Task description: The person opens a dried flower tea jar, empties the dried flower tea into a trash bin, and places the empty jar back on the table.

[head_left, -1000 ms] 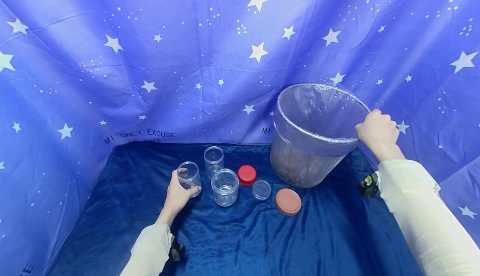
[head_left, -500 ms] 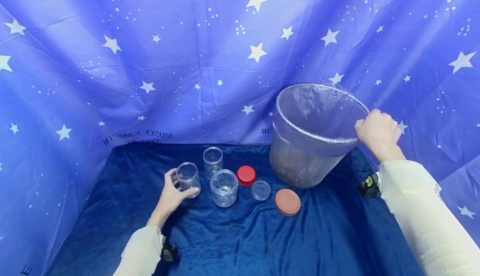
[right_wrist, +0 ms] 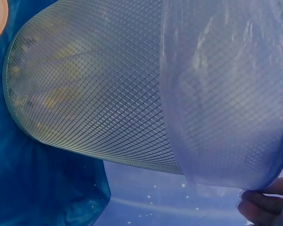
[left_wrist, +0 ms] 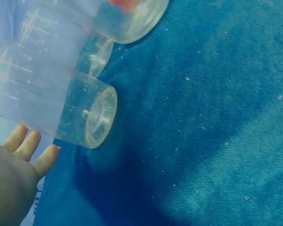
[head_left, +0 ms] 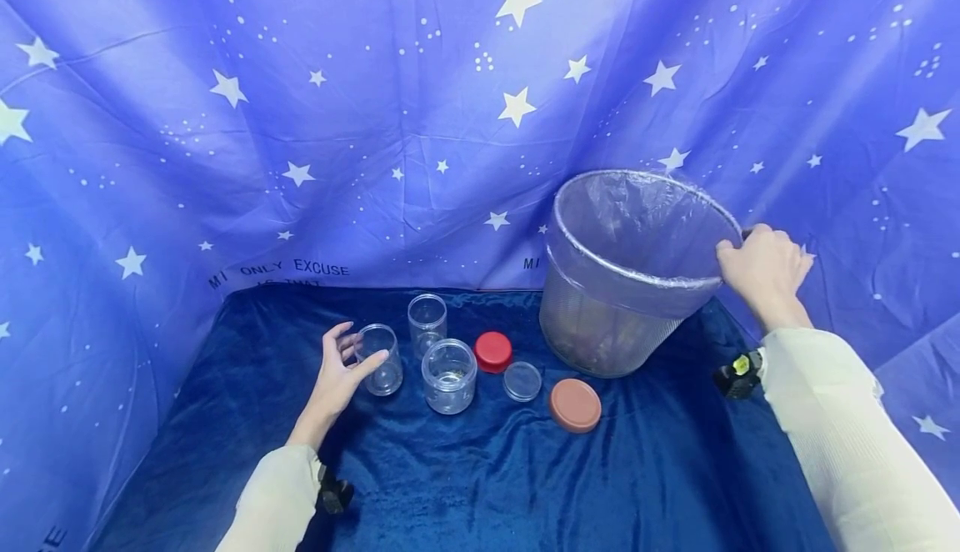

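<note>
At the left, my left hand (head_left: 333, 381) is spread beside a clear plastic jar (head_left: 384, 373), its thumb in front of the upper wall. The left wrist view has the fingertips (left_wrist: 46, 160) just off the side of this upright jar. On the right, my right hand (head_left: 765, 273) holds the rim of a mesh wastebasket (head_left: 600, 327) with a clear bag folded over its edge. The wastebasket's mouth leans towards that hand. Curled fingers (right_wrist: 262, 207) sit at the rim in the right wrist view; the thumb is mostly hidden there.
Two more clear jars, a tall one (head_left: 427, 318) and a wider one (head_left: 449, 381), stand right of the first. A red lid (head_left: 493, 352), a clear lid (head_left: 522, 381) and an orange-brown lid (head_left: 576, 406) lie on the blue cloth (head_left: 465, 485). A starry curtain (head_left: 360, 118) hangs behind.
My left hand has let go of the jar and drawn back to the left, fingers spreading. The right hand has shifted slightly right along the wastebasket's rim; the wastebasket stays put.
</note>
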`<state>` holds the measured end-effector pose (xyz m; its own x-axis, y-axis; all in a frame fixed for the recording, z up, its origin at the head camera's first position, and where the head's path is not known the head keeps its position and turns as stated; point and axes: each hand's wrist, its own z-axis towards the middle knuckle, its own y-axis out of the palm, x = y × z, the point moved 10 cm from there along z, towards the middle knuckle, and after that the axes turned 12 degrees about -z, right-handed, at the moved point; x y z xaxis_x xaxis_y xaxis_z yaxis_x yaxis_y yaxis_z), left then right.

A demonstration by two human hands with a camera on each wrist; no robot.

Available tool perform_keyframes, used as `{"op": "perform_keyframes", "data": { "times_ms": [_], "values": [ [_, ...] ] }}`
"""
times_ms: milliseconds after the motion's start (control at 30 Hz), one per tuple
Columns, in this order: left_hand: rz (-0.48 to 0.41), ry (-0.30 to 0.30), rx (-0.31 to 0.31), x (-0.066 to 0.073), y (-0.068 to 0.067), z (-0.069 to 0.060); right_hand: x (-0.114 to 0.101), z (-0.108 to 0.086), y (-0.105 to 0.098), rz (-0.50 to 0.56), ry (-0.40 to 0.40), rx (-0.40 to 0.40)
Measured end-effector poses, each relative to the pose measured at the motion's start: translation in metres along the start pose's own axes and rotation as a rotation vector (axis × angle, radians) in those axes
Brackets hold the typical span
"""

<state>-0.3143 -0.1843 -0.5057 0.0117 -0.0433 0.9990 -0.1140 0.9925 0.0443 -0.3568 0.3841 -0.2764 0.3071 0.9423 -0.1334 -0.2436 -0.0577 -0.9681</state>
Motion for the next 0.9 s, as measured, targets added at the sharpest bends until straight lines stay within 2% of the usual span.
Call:
{"op": "perform_keyframes", "data": {
  "times_ms": [100,333,500,600,700,900],
  "values": [
    [0.008,0.008,0.001,0.004,0.001,0.001,0.004,0.001,0.001,0.065,0.019,0.003],
    [0.004,-0.013,-0.006,0.013,-0.003,0.003,0.014,0.001,0.010,0.307,0.094,-0.049],
    [0.001,-0.001,-0.010,0.021,-0.005,0.006,0.018,0.001,0.013,0.400,0.131,-0.082],
    [0.011,0.004,-0.022,0.024,-0.005,0.008,0.020,0.001,0.012,0.420,0.149,-0.077],
    [0.034,0.002,-0.038,0.026,-0.005,0.009,0.021,0.003,0.007,0.400,0.144,-0.039],
    [0.055,0.010,-0.046,0.035,-0.008,0.011,0.016,0.004,0.001,0.284,0.072,0.017]
  ]
}}
